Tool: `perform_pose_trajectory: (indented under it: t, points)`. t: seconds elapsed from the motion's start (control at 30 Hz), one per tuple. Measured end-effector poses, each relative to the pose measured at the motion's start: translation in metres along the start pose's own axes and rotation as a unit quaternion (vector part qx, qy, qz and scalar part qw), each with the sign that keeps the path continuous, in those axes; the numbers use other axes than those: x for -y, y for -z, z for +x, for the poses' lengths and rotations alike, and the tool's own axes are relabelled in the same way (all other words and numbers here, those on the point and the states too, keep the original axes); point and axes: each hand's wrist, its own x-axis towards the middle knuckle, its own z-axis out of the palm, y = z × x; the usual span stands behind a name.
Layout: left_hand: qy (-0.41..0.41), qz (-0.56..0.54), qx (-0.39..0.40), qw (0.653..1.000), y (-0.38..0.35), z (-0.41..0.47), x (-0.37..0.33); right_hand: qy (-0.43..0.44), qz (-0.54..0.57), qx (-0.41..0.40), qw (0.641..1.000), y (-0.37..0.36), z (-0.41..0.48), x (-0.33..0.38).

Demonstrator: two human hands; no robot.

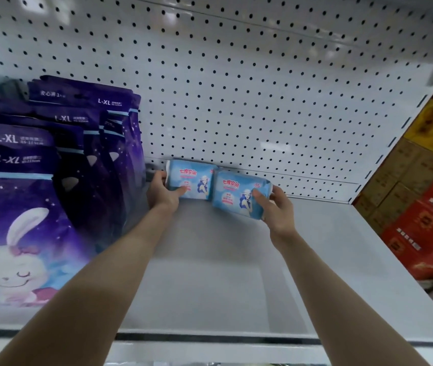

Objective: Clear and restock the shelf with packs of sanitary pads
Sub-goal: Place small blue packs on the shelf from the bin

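Two light blue packs of sanitary pads stand side by side at the back of the white shelf (316, 260), against the pegboard. My left hand (161, 192) grips the left pack (191, 178) at its left end, thumb across the lower front. My right hand (276, 207) holds the right pack (236, 192) by its right end, thumb on the front and fingers behind. The right pack sits slightly nearer to me and looks tilted. Both arms reach far in over the shelf.
Several tall purple bags (38, 180) marked L-XL, with a white rabbit, fill the shelf's left side. White pegboard (236, 88) forms the back wall. Red and yellow cartons (421, 207) are stacked past the shelf's right end. An upper shelf (316, 11) hangs overhead.
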Motion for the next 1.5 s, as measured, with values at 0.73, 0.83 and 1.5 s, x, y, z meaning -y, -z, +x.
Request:
perform_pose_trajectory:
  t: [0.73, 0.83, 1.5]
  points:
    - [0.009, -0.057, 0.014, 0.998, 0.011, -0.027, -0.006, -0.013, 0.001, 0.093, 0.996, -0.047, 0.009, -0.007]
    - [-0.009, -0.090, 0.038, 0.995, 0.012, -0.031, -0.008, -0.023, -0.008, 0.087, 0.996, -0.060, 0.009, -0.012]
    - [-0.004, -0.171, 0.055, 0.984, 0.009, -0.031, -0.002, -0.099, 0.022, 0.120, 0.988, -0.088, 0.030, -0.009]
